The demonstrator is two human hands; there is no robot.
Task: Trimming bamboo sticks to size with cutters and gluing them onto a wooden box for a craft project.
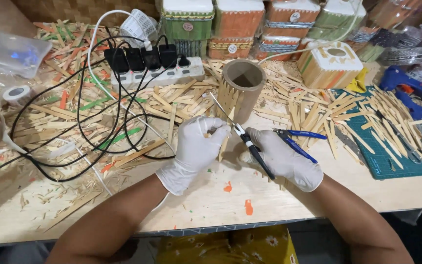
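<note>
Left hand point(199, 146) pinching pale wooden stick point(223, 145), right hand point(282, 159) holding knife point(242, 133)

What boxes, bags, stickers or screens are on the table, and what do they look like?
Boxes: back row, stacked, white tops, green and orange striped sides.
Round stickers: on the box fronts, small, pale.
Stick box: back right, squarish, pale with an oval hole on top.
Plastic bag: far left, clear, shiny.
Tape roll: left, white ring.
Screens: none.
</note>
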